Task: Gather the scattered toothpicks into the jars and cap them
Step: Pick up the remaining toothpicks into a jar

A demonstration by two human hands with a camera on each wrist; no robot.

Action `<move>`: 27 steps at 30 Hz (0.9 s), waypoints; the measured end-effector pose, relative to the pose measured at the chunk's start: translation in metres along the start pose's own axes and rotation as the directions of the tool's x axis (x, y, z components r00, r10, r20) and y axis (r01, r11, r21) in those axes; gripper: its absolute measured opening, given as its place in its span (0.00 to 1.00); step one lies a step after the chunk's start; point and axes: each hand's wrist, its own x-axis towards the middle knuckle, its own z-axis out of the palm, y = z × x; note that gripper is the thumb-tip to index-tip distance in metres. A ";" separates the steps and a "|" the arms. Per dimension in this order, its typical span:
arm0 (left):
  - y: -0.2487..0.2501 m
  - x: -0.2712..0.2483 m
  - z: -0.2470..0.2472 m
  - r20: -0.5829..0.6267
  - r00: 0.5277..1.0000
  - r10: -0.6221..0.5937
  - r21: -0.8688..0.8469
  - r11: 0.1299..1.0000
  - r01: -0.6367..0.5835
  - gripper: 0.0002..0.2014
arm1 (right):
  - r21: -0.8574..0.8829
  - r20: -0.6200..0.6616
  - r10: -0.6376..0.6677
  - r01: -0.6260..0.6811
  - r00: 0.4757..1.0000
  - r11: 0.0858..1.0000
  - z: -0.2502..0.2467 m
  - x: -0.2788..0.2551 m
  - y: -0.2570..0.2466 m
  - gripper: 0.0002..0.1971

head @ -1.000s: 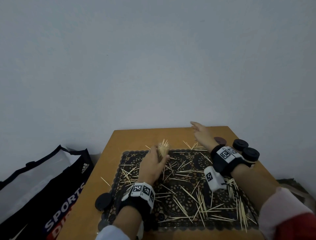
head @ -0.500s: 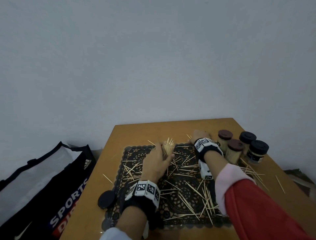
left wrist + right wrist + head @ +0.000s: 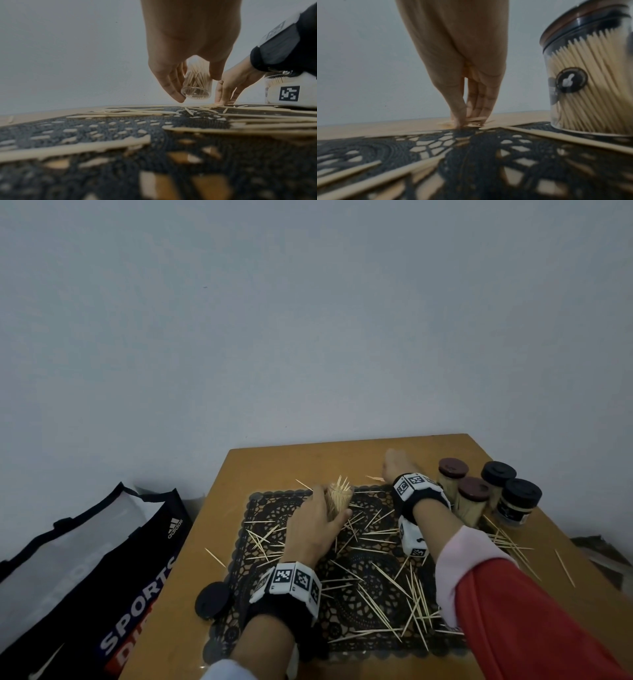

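My left hand [image 3: 313, 530] grips an open clear jar [image 3: 339, 498] part full of toothpicks, tilted and held just above the black lace mat [image 3: 363, 583]; the left wrist view shows the jar [image 3: 197, 83] between thumb and fingers. My right hand [image 3: 394, 469] is down at the mat's far edge, to the right of the jar. In the right wrist view its thumb and fingers [image 3: 462, 108] come together on a few toothpicks [image 3: 476, 120] lying on the table. Many loose toothpicks [image 3: 407, 604] lie scattered across the mat.
Several capped jars full of toothpicks [image 3: 474, 503] stand at the table's right side, one close beside my right wrist [image 3: 590, 94]. A loose black lid [image 3: 213, 599] lies left of the mat. A sports bag [image 3: 85, 577] sits on the floor left of the wooden table [image 3: 308, 460].
My right hand came back from an open reach at the far edge and dropped its fingertips onto toothpicks by the mat's far edge. The left hand kept holding the jar in place.
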 end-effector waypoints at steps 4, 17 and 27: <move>-0.001 0.001 0.001 -0.003 1.000 0.002 -0.003 1.000 -0.002 0.30 | -0.014 0.113 -0.129 0.132 0.985 0.991 0.000 0.001 0.000 0.06; 0.000 -0.001 -0.003 -0.062 0.997 -0.042 0.032 0.999 0.044 0.27 | -0.027 0.164 -0.412 0.422 0.896 0.906 0.015 -0.034 -0.007 0.11; 0.000 -0.001 -0.006 -0.094 0.991 -0.097 0.046 0.994 0.102 0.28 | 0.041 0.223 -0.415 0.417 0.882 0.908 0.013 -0.048 -0.010 0.17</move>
